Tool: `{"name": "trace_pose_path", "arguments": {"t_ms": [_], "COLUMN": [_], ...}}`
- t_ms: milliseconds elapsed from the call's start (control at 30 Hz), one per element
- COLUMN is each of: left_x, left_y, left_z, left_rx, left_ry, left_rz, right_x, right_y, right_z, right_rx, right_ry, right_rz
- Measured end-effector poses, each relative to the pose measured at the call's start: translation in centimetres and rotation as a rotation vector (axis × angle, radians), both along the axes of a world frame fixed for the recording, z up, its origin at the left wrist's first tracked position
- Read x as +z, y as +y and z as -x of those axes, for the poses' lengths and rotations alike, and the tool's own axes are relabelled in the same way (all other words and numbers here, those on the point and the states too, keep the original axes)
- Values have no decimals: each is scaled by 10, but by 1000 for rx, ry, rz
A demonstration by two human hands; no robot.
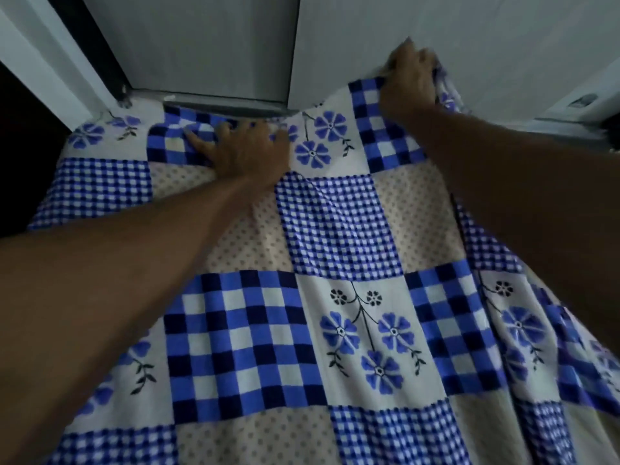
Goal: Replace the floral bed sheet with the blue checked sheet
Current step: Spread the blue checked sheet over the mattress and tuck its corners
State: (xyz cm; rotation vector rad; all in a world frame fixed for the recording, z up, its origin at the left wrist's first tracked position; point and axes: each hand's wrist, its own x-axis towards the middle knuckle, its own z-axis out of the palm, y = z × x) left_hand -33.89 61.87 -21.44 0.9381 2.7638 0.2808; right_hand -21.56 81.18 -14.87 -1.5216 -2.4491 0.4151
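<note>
Right grip: my right hand (411, 75) is clenching a bunched bit of the blue checked sheet (302, 330), fingers curled round the far hem and lifting it up against the white wall (486, 35).
Left grip: my left hand (248, 152) is lying flat with fingers spread, pressing the same hem down and holding nothing.
Where the sheet is: it's spreading from both hands back toward me and covering the whole bed surface I can see. It's a patchwork of big checks, small checks, dotted squares and blue flowers.
Key relation: the far hem is running left to right along the foot of the wall and the grey door panel (201, 45). My left hand is sitting near its middle and my right hand further right and higher.
Slack: cloth is sloping down from my right grip and hanging in folds along my right side, while the left part is lying smoother.
Nearer hand: my right hand is nearer the raised end, so I'm judging the next move to be bringing that end down and pushing it in along the wall, with the left hand pinning.
Floral sheet: I'm not seeing it anywhere.
Containers: none showing.
</note>
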Motion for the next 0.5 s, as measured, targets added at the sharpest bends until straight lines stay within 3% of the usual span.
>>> {"name": "trace_pose_path", "arguments": {"t_ms": [133, 333, 500], "left_x": [-3, -5, -9], "left_y": [15, 29, 29], "left_z": [3, 5, 5], "left_rx": [68, 159, 171], "left_ry": [-28, 35, 73], "left_rz": [47, 139, 129], "right_x": [-37, -56, -70], "right_y": [-13, -79, -85], "right_z": [3, -12, -24], "right_rx": [86, 237, 288], "right_ry": [-77, -7, -153], "right_rz": [72, -135, -152]}}
